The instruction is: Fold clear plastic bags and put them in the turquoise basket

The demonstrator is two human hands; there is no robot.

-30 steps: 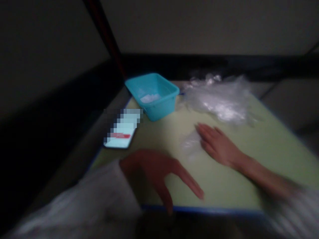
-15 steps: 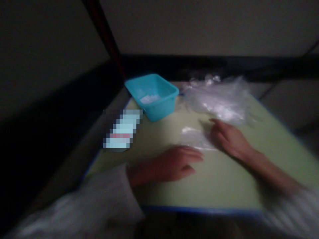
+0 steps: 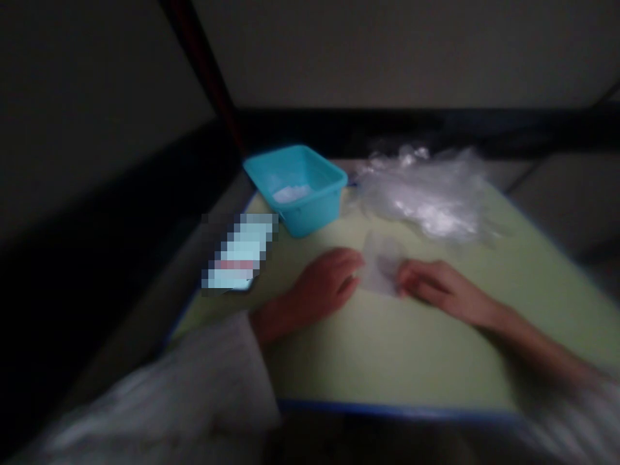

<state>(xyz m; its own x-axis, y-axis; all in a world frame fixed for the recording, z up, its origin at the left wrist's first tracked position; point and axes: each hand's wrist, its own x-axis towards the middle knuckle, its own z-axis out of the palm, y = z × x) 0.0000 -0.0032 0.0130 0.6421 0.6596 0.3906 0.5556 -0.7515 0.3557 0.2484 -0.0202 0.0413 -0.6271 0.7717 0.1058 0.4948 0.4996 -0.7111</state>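
Head view, and I've got one clear plastic piece [image 3: 379, 261] mid-desk [image 3: 382, 361], with my two hands flanking it! Right hand [image 3: 438, 287] at three o'clock, fingers apparently pinching its edge; left hand [image 3: 327, 278] at nine, fingers curled beside it, and whether they grip I can't tell. Progress, as I judge it: this single piece is being handled, while one plastic heap [image 3: 426, 197] sits untouched at one o'clock, pieces too blurred to count. One turquoise basin [image 3: 314, 213], eleven o'clock, with uncountable white contents [image 3: 290, 192]; one phone [image 3: 242, 252], ten o'clock.

A dim room, its kind unclear: a small blue-edged table [image 3: 387, 361] beneath the right hand [image 3: 443, 289], a plain wall [image 3: 387, 51] beyond it.
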